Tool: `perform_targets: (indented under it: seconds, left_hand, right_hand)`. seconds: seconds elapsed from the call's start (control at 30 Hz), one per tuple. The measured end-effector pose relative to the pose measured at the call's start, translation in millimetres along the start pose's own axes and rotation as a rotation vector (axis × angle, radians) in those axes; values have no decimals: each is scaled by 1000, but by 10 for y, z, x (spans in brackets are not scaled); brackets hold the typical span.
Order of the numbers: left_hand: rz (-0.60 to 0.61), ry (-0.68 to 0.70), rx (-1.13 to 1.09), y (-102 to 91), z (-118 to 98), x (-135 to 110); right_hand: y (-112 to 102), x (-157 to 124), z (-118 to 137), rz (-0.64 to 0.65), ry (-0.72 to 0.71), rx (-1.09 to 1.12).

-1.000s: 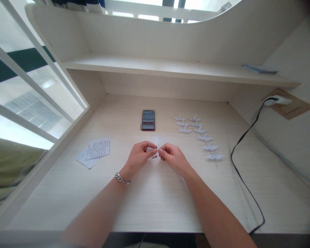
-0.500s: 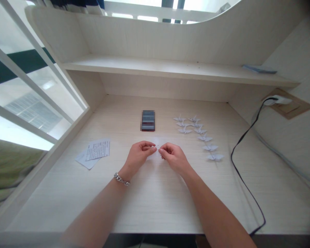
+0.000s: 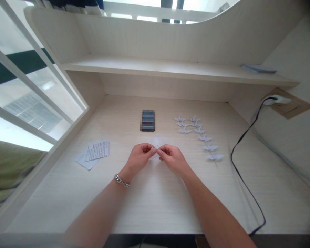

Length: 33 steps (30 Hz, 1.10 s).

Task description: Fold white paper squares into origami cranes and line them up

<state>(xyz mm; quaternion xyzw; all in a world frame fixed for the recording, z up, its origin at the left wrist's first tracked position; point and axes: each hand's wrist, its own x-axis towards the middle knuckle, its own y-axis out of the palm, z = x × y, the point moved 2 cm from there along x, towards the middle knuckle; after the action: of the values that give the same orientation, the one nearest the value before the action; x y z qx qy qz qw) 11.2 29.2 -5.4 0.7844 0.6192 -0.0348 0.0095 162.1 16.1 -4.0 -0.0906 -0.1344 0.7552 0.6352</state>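
Observation:
My left hand [image 3: 141,154] and my right hand [image 3: 172,156] meet over the middle of the desk, thumbs and forefingers pinched together tip to tip. Between the fingertips is a small white piece of paper [image 3: 155,150], mostly hidden by the fingers, so its folded shape cannot be made out. A silver chain bracelet [image 3: 122,180] circles my left wrist. To the right of my hands stand several white folded paper cranes [image 3: 210,148] in a curving group. Beyond the hands lies a dark rectangular object [image 3: 147,120], its face blurred out.
Two overlapping paper sheets [image 3: 97,150], the upper one printed, lie on the left of the desk [image 3: 155,206]. A black cable [image 3: 232,155] runs from a wall socket [image 3: 289,103] down the right side. A shelf [image 3: 155,67] spans the back, with a flat bluish item [image 3: 258,69] on it.
My fingertips have come closer together and now touch, with my right hand shifted slightly left. The cranes, sheets and dark object stay where they were.

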Motion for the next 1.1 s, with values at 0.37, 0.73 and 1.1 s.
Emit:
perform_targets:
  seconds: [0.37,0.73,1.1]
  left_hand:
    - [-95,-45,-100,-77,48,29]
    - [-142,-157,-278,-73,37,16]
    - [-134,-29,-26,-103,35,51]
  right_hand:
    - [-41,16,-52,20,28,-15]
    - [-29,24,-81,3,51,5]
    - [-43,37,-102,87,45,-11]
